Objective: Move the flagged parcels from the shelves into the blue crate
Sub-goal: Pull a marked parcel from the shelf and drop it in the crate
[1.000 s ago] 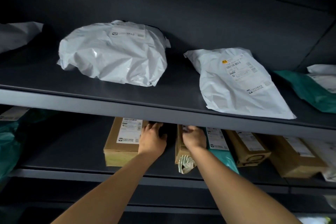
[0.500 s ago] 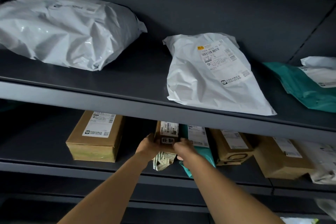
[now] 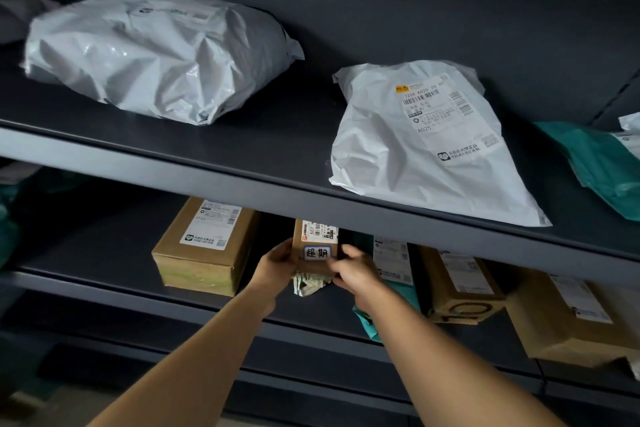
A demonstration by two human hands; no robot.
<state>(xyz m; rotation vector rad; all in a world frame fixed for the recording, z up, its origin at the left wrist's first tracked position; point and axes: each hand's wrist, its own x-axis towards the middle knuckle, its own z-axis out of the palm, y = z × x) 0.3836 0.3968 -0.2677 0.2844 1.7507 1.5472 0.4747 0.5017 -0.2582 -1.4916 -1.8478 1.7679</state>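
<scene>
A small brown parcel (image 3: 313,239) with a white handwritten flag sticker and a shipping label is held just under the upper shelf's front edge (image 3: 242,180). My left hand (image 3: 275,265) grips its left side and my right hand (image 3: 353,272) grips its right side. Crumpled patterned wrapping hangs from the parcel's bottom. The parcel's top end is hidden behind the upper shelf edge. No blue crate is in view.
On the lower shelf (image 3: 104,253) a brown box (image 3: 204,250) sits left of my hands; a teal mailer (image 3: 391,267) and two brown boxes (image 3: 460,288) lie right. The upper shelf carries a grey poly bag (image 3: 156,55), a white mailer (image 3: 422,146) and a teal bag (image 3: 602,166).
My left hand left the brown box and joined the right on the small parcel. Both hands have turned it so its flag sticker faces me and drawn it forward.
</scene>
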